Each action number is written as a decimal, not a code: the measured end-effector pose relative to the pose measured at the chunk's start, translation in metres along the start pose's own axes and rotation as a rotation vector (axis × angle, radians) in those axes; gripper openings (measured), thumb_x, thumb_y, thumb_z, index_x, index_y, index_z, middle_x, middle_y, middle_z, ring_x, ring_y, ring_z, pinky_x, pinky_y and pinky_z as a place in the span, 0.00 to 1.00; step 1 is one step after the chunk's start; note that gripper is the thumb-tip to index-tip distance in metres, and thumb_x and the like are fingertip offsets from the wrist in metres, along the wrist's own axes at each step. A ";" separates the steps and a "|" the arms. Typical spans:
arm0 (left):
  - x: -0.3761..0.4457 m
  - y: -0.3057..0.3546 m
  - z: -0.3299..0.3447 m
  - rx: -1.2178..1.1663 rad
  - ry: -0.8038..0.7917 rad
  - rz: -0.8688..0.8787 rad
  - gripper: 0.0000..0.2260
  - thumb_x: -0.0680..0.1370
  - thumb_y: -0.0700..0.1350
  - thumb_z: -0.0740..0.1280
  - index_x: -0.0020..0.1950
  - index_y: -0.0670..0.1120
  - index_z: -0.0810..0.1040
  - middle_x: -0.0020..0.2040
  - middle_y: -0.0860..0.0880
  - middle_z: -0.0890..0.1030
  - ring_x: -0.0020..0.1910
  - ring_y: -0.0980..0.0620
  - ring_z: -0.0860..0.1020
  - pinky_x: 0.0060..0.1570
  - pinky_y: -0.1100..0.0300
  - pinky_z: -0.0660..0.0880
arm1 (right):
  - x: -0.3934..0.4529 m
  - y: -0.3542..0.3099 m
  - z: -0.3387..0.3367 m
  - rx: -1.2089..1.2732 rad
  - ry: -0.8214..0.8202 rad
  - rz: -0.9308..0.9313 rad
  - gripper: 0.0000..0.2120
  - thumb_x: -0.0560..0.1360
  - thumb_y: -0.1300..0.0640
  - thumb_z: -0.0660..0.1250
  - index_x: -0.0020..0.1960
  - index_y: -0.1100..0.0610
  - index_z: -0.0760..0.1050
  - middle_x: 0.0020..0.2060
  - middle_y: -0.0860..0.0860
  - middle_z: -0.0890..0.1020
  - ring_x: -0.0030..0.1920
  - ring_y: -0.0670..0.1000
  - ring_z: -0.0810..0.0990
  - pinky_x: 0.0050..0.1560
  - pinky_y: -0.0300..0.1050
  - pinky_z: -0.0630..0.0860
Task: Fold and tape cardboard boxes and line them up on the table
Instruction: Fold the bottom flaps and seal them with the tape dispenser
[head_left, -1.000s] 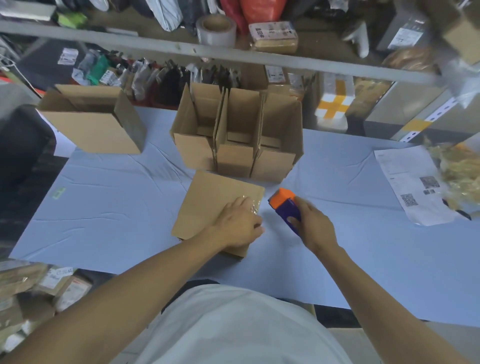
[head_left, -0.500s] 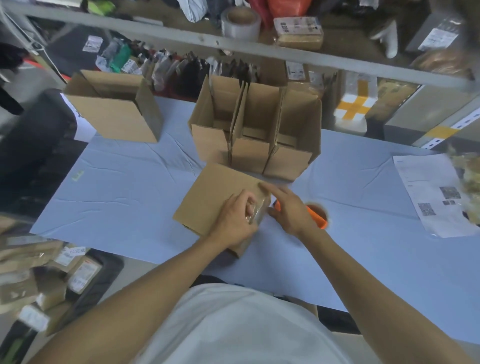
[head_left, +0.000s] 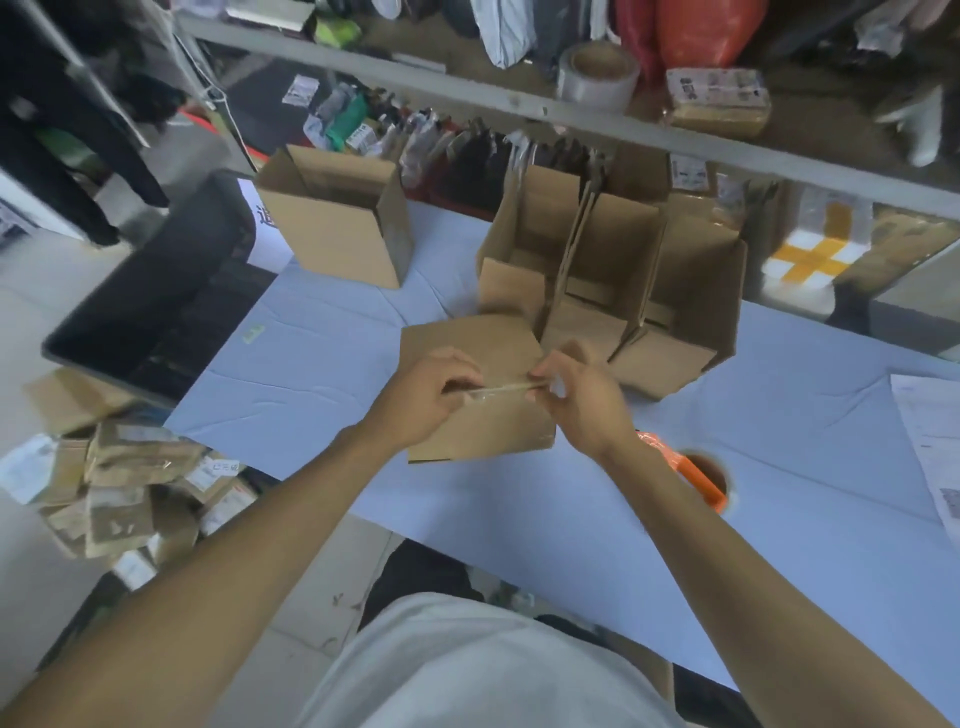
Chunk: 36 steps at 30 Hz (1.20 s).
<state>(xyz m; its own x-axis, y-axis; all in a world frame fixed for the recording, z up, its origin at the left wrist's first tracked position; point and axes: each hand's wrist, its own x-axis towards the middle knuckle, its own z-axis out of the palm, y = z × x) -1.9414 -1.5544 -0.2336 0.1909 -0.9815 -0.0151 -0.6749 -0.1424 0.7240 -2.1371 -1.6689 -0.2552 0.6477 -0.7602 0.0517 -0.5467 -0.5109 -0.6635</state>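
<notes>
A closed brown cardboard box lies on the light blue table in front of me, with a strip of clear tape along its top seam. My left hand pinches the left end of that strip on the box. At the strip's right end, my right hand pinches it too. The orange tape dispenser rests on the table just behind my right forearm, in nobody's grip. Three open boxes stand side by side right behind the closed box.
A larger open box stands at the back left of the table. A black crate sits off the left edge, above a pile of brown packets on the floor. Printed paper lies at the right. A shelf rail crosses overhead.
My right hand has let go of the tape dispenser, which now lies on the table, and has moved onto the box. Both hands now pinch the tape on the seam.
</notes>
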 end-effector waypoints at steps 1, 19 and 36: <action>0.000 -0.002 0.000 0.047 0.038 0.002 0.11 0.73 0.31 0.69 0.53 0.39 0.84 0.55 0.47 0.81 0.52 0.56 0.76 0.54 0.79 0.64 | 0.003 -0.008 0.004 0.026 0.006 -0.007 0.09 0.71 0.63 0.72 0.52 0.59 0.80 0.52 0.55 0.77 0.50 0.56 0.75 0.50 0.46 0.72; 0.048 -0.006 -0.029 0.100 -0.078 0.008 0.05 0.75 0.49 0.68 0.46 0.51 0.84 0.43 0.55 0.79 0.47 0.51 0.77 0.45 0.54 0.75 | 0.015 -0.052 0.011 0.366 0.110 0.394 0.06 0.75 0.60 0.71 0.50 0.53 0.84 0.48 0.47 0.83 0.51 0.45 0.80 0.53 0.42 0.75; 0.067 -0.002 -0.010 0.146 -0.032 0.119 0.06 0.74 0.53 0.70 0.42 0.52 0.84 0.41 0.54 0.79 0.47 0.50 0.76 0.48 0.54 0.65 | 0.010 -0.050 0.032 0.493 0.264 0.485 0.05 0.76 0.56 0.70 0.50 0.52 0.85 0.49 0.47 0.84 0.52 0.47 0.81 0.51 0.42 0.75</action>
<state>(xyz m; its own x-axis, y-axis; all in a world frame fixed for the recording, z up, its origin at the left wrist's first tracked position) -1.9198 -1.6181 -0.2292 0.0823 -0.9958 0.0409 -0.7882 -0.0399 0.6141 -2.0861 -1.6375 -0.2456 0.2105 -0.9577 -0.1964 -0.3968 0.0999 -0.9125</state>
